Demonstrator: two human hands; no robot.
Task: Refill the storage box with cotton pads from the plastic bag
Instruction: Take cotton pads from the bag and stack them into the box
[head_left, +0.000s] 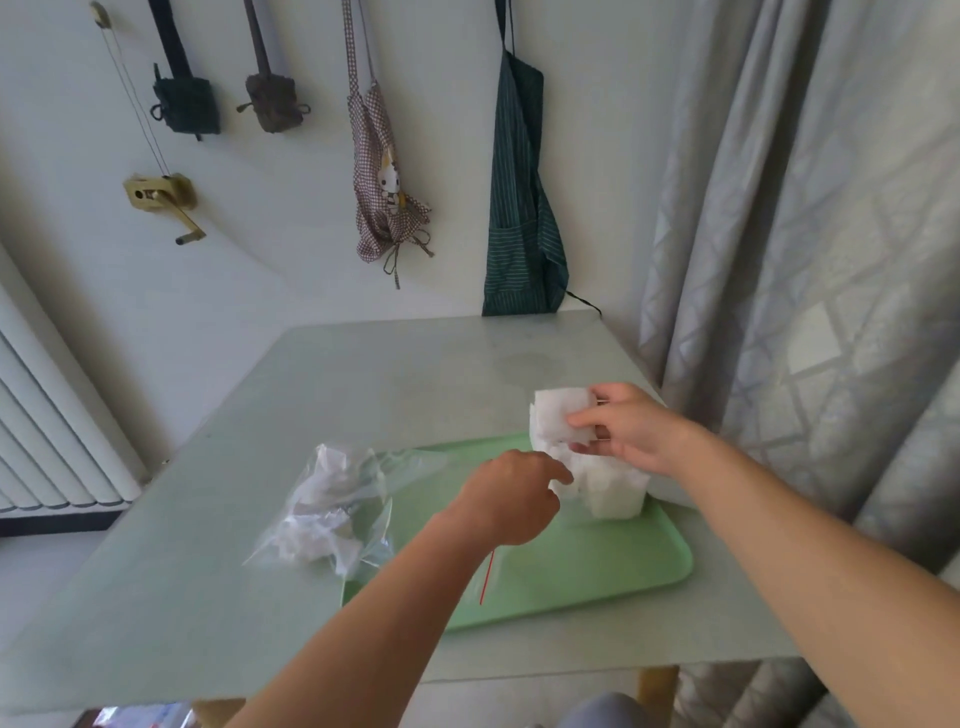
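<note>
Cotton pads (558, 421) pinched in right hand (631, 428) over storage box (618, 493); left hand (511, 493) grips box edge.

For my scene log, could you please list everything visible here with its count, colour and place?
table: one, pale grey-green, centre
tray: one, light green, table's near right
plastic bag: one, clear, white pads inside, overlapping the tray's left edge
storage box: one, clear, packed with white pads, tray's far right corner
cotton pads: one stack, white, held above the box
red strip: one, over the tray
checked apron: one, red-white, on the wall
striped apron: one, dark green, on the wall
pouches: two, green and brown, wall
crank: one, brass, wall
curtain: grey, right
radiator: white, left
left hand: at the box's pads, grip unclear
right hand: grips the stack
</note>
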